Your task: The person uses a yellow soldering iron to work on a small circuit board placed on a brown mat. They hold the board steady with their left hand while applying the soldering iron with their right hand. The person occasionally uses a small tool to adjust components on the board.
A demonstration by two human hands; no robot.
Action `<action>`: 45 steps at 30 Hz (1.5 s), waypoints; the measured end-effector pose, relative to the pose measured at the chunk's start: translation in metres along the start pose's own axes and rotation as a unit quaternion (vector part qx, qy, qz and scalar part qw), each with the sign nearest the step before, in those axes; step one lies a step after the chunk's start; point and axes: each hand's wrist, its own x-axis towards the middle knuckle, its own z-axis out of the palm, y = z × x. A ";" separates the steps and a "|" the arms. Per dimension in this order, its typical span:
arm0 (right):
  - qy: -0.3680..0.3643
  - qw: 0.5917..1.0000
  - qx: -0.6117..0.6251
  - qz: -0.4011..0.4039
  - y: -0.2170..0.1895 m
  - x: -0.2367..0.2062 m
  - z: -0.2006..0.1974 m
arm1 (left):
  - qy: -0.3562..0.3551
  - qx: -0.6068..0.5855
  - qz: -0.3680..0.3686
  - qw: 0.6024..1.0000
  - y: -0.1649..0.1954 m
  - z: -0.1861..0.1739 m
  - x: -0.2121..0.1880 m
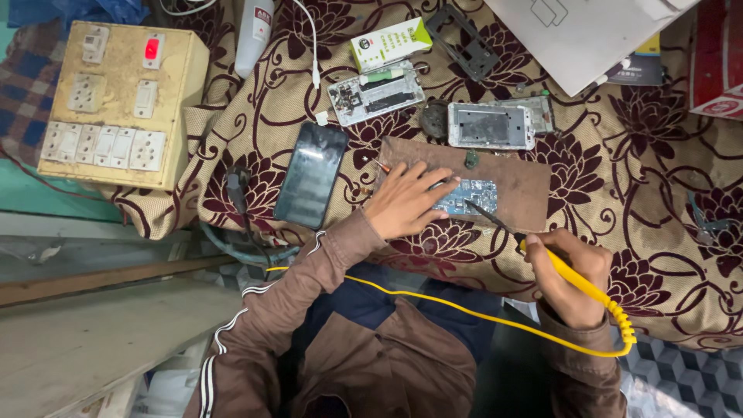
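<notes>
While the left hand [406, 203] presses flat on the circuit board [470, 195], the right hand [570, 272] clasps a yellow soldering iron [553, 263].

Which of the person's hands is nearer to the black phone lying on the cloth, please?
The left hand; it rests on the circuit board just beside the black phone. The right hand holds the soldering iron farther away.

Circuit board [470, 195] partly under left hand [402, 205], white panel [588, 35] cut by top edge, board parts too small to tell.

Glossy yellow plastic soldering iron [576, 280]; matt brown board [520, 183]; woven cloth [658, 155].
</notes>
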 end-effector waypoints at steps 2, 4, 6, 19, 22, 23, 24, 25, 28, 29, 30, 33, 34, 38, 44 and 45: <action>0.007 1.000 -0.022 0.012 -0.001 0.000 -0.001 | 0.002 -0.003 0.003 1.000 0.000 -0.001 0.000; 0.006 0.999 -0.034 0.018 -0.001 0.001 -0.001 | 0.002 -0.006 0.004 1.000 0.000 -0.002 -0.001; -0.003 0.999 -0.035 0.019 -0.002 0.001 -0.003 | 0.000 -0.009 0.003 1.000 0.000 -0.003 -0.001; -0.063 0.997 -0.016 -0.030 0.001 0.006 -0.012 | 0.013 0.005 0.011 1.000 -0.002 0.001 -0.001; -0.082 0.994 0.010 -0.070 0.005 0.011 -0.017 | 0.015 0.007 0.016 1.000 -0.003 0.001 0.000; -0.088 0.993 0.017 -0.077 0.006 0.011 -0.019 | 0.014 0.006 0.014 1.000 -0.003 0.002 0.000; -0.094 0.992 0.025 -0.085 0.007 0.012 -0.020 | 0.013 0.006 0.013 1.000 -0.003 0.002 0.000; -0.098 0.991 0.020 -0.087 0.008 0.014 -0.021 | 0.015 0.010 0.015 1.000 -0.003 0.002 0.001; -0.105 0.990 0.023 -0.089 0.011 0.015 -0.021 | 0.017 0.014 0.014 1.000 -0.002 0.003 0.000; -0.104 0.990 0.035 -0.088 0.012 0.014 -0.021 | 0.016 0.012 0.013 1.000 -0.002 0.003 0.000; -0.102 0.990 0.047 -0.087 0.013 0.013 -0.020 | 0.015 0.010 0.012 1.000 -0.002 0.003 0.001; -0.076 0.995 0.070 0.009 0.016 0.006 -0.013 | 0.013 0.004 0.014 1.000 -0.002 0.002 0.000; -0.067 0.994 0.085 0.021 0.017 0.005 -0.012 | 0.015 0.007 0.015 1.000 -0.003 0.002 0.001; -0.042 0.989 0.129 0.067 0.025 0.002 -0.006 | 0.019 0.009 0.017 1.000 -0.002 0.001 0.001; -0.048 0.984 0.159 0.070 0.026 0.007 0.006 | 0.016 0.010 0.017 1.000 -0.002 0.001 0.001; -0.048 0.983 0.165 0.065 0.024 0.007 0.009 | 0.014 0.011 0.016 1.000 -0.002 0.001 0.002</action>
